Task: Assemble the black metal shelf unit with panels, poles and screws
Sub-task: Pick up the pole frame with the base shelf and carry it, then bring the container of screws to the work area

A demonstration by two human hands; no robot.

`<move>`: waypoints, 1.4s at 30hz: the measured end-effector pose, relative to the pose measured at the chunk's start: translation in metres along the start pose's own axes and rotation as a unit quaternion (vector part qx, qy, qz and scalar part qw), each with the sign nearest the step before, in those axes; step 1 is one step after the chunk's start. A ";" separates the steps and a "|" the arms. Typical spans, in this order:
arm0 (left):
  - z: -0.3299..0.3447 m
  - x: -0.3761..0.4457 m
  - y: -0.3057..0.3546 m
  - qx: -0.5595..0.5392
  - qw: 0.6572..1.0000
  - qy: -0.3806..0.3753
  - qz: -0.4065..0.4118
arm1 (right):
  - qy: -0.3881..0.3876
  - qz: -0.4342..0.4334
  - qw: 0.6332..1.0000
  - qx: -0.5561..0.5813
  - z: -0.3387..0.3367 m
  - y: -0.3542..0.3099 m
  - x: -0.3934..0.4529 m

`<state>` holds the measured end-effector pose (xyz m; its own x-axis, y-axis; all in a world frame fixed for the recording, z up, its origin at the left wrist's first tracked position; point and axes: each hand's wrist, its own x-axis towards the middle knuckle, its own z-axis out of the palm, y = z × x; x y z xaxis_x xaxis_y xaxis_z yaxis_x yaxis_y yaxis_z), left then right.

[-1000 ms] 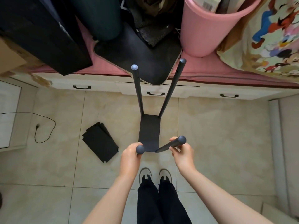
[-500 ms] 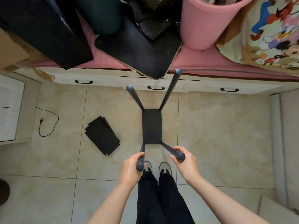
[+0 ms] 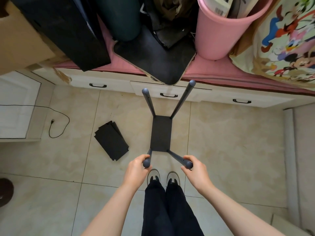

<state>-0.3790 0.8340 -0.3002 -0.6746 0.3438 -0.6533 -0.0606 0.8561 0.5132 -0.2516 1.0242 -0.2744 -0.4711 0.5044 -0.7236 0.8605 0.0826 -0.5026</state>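
fingers of the left hand (image 3: 139, 167) curl round the round top of the near left pole (image 3: 147, 161), and fingers of the right hand (image 3: 196, 168) curl round the top of the near right pole (image 3: 180, 159). both hands grip tight. the poles are thin, smooth, dark grey tubes with rounded caps. they rise from the corners of a flat black panel (image 3: 161, 133), a long rectangle low down over the tiled floor (image 3: 230, 142), just in front of the person's shoes (image 3: 163, 177). two far poles (image 3: 182, 99) lean up toward the white drawers (image 3: 170, 92). more flat black panels (image 3: 111, 140) lie in a pile on the floor to the left, well apart. a black cord (image 3: 59, 116) curls near the wall. a pink bucket (image 3: 219, 31) sits up on the pink ledge. half a second ago the shelf looked much the same, and now the near poles spread a bit wider.
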 end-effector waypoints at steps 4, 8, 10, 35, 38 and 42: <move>-0.010 -0.021 0.007 -0.022 1.000 0.020 0.008 | -0.007 -0.031 0.999 -0.038 -0.009 -0.016 -0.014; -0.026 -0.051 0.018 -0.035 0.999 0.040 0.007 | -0.008 -0.066 0.995 -0.073 -0.020 -0.035 -0.034; -0.034 -0.068 0.023 -0.043 0.998 0.050 0.005 | -0.007 -0.082 0.993 -0.080 -0.025 -0.044 -0.047; -0.172 -0.345 -0.133 -0.362 0.837 0.393 -0.122 | -0.188 -0.310 0.920 -0.149 0.160 -0.201 -0.277; -0.196 -0.374 -0.179 -0.370 0.806 0.438 -0.144 | -0.225 -0.326 0.903 -0.167 0.211 -0.216 -0.309; -0.221 -0.408 -0.230 -0.383 0.756 0.505 -0.162 | -0.265 -0.347 0.879 -0.190 0.273 -0.233 -0.348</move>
<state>-0.2524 0.4114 -0.0283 -0.7267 -0.6382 -0.2541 -0.4909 0.2237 0.8420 -0.3412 0.5944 -0.0350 -0.8454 -0.2444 -0.4750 0.2856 0.5446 -0.7886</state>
